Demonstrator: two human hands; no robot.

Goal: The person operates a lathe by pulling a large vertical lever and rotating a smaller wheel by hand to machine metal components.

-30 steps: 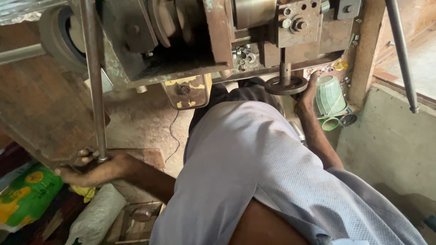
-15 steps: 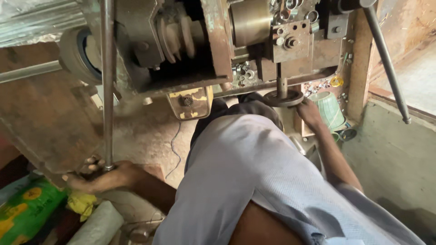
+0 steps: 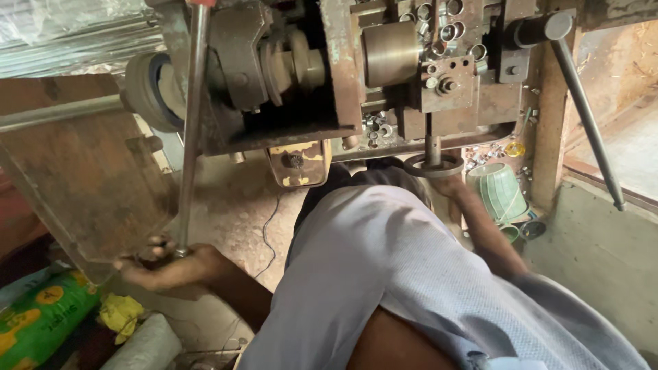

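Here, at far left, a green sack (image 3: 41, 318) with yellow round marks lies on the floor beside a yellow rag (image 3: 122, 313). Left hand (image 3: 166, 266), arm stretched out low, is closed around the bottom end of a long steel lever (image 3: 191, 130) standing nearly upright against the rusty machine (image 3: 288, 75). Right hand (image 3: 447, 183) reaches up under a flat metal ring (image 3: 433, 165); its grip cannot be told. A green ribbed cup (image 3: 499, 190) sits just right.

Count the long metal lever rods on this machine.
2. One lever rod on the left, its lower end gripped by the left hand; another rod slants down at right. Others may be hidden.
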